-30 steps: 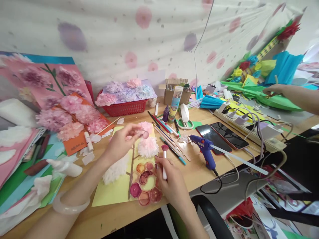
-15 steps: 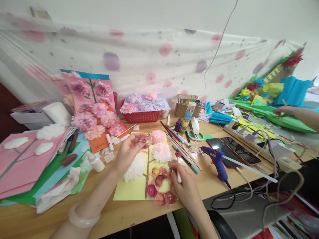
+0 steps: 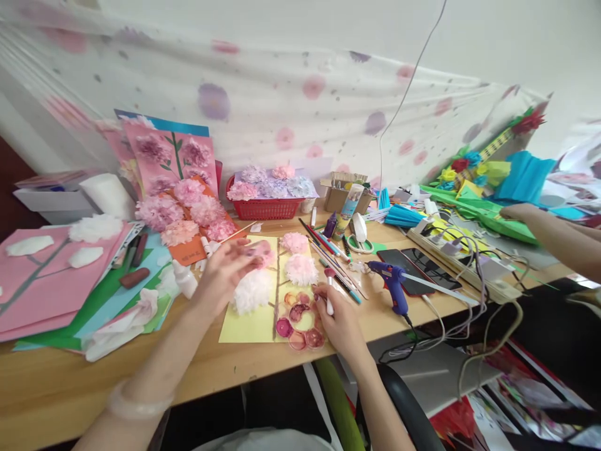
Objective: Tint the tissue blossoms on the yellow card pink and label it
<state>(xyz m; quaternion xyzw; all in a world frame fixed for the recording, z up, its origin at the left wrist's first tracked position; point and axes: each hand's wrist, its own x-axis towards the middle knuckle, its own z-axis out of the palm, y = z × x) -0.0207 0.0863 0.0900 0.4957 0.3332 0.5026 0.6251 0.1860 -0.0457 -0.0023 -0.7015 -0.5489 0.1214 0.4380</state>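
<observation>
At the near edge of the table (image 3: 56, 376), your right hand (image 3: 340, 316) is clamped on a brush (image 3: 329, 295), pink tip up. It sits just beside the paint palette (image 3: 298, 326) lying on the yellow card (image 3: 244, 322). Your left hand (image 3: 223, 275) pinches a blurred pink piece (image 3: 261, 250) above the card's white paper flower (image 3: 251, 291). Toward the right edge, another person's hand (image 3: 516, 212) rests on green paper (image 3: 474, 210).

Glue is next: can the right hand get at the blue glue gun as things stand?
Probably yes: the glue gun lies just right of the right hand across bare table, though that hand holds a brush.
</observation>
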